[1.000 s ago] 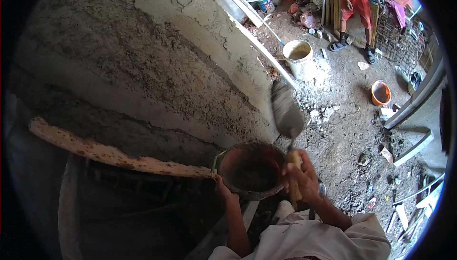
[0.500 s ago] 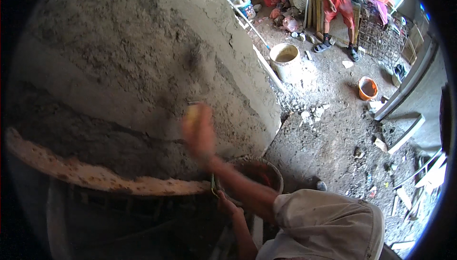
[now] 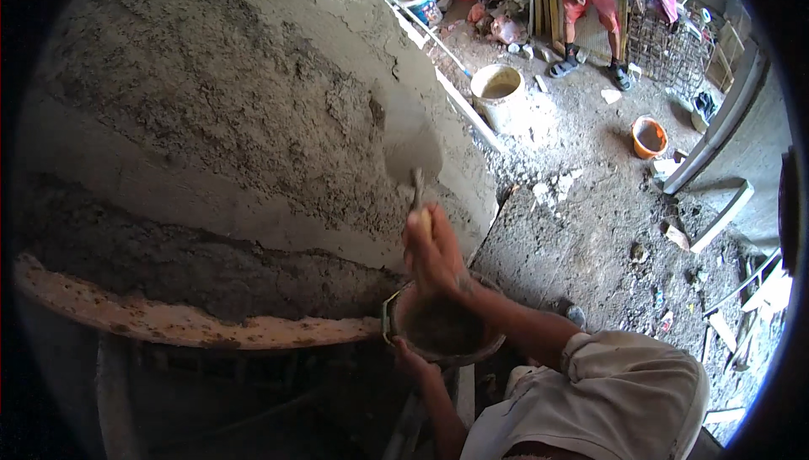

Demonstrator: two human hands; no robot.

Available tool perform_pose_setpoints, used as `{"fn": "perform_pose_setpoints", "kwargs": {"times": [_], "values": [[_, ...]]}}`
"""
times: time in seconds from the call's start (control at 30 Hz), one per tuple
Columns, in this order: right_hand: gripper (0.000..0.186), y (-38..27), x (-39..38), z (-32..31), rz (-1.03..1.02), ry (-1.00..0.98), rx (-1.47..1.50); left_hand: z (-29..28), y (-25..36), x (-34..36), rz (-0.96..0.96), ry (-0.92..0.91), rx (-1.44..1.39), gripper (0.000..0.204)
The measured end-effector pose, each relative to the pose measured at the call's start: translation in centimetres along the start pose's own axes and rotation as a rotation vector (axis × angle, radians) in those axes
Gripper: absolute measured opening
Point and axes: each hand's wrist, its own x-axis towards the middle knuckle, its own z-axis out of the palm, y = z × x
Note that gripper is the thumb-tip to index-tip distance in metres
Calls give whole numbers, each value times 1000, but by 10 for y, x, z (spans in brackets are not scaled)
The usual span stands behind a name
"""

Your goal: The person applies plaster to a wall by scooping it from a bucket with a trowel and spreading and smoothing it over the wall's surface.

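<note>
My right hand (image 3: 434,245) is wrapped round the handle of a trowel (image 3: 413,155). The trowel's blade lies against the wet grey mortar on the wall (image 3: 278,115), near the wall's right edge. Below it, my left hand (image 3: 411,361) grips the rim of a bucket (image 3: 491,344) at its lower left side. Dark grey mortar (image 3: 442,325) shows inside the bucket, partly hidden by my right forearm. The mortar on the wall is rough in the middle and smoother along the top and right.
A mortar-spattered wooden board (image 3: 194,323) runs along the wall's lower edge. On the rubble-strewn floor stand a white bucket (image 3: 499,110) and an orange bucket (image 3: 649,137). A person in red shorts (image 3: 590,1) is at the back, near wire mesh (image 3: 670,51).
My right hand has swung to the right, and the trowel blade now rests on the mortar near the wall's edge. The bucket's opening shows more fully, with my left hand still at its rim.
</note>
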Motion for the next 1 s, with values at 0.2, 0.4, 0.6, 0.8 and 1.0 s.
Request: {"fn": "perform_pose_setpoints", "kwargs": {"times": [0.2, 0.4, 0.6, 0.8, 1.0], "values": [[44, 7, 75, 39, -194, 214, 57, -14, -9, 9, -4, 18, 64, 66], [37, -16, 87, 107, -149, 282, 316, -16, 8, 6, -7, 66, 77, 63], [38, -56, 64, 148, -206, 130, 452, -14, 36, -14, 92, 57, 98, 61], [39, -124, 4, 89, -223, -185, 440, -13, 51, -29, 58, 80, 48, 58], [34, -140, -41, 2, -900, 493, 47, -34, 21, 6, 25, 0, -110, 56]]}}
